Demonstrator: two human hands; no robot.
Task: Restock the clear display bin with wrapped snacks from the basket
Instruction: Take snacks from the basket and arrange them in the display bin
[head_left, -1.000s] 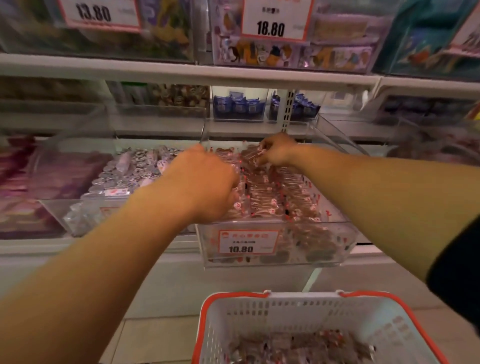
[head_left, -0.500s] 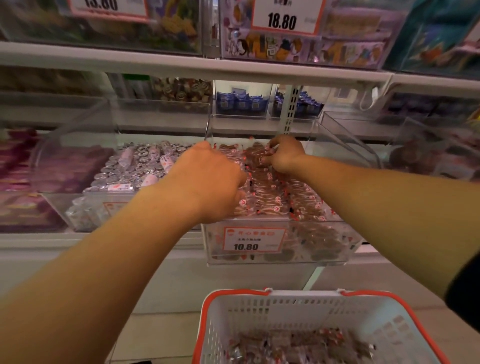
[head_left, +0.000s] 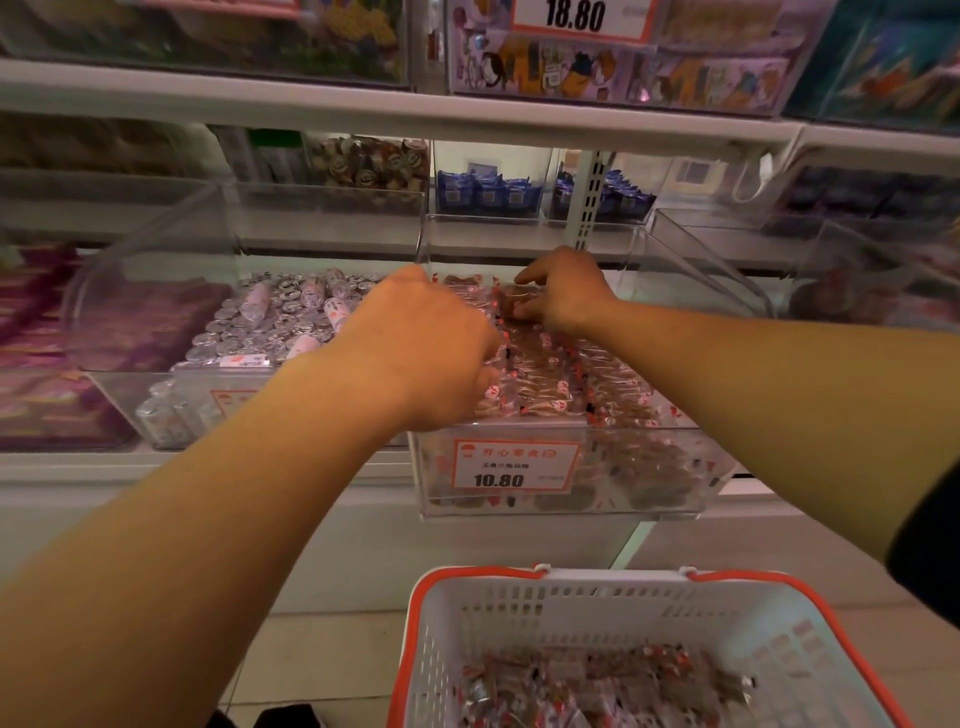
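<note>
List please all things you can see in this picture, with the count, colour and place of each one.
clear display bin: one, transparent, middle shelf, centre
wrapped snacks: many, brown with red marks, in rows inside the bin
price label: one, white and orange, bin front
basket: one, white with orange rim, below, holding more snacks
silver packets: many, bin to the left
blue packs: several, back shelf
left hand: one, over the bin's left side
right hand: one, pinching a snack at the back

White basket (head_left: 597, 618), orange rim; brown wrapped snacks (head_left: 540, 364).
</note>
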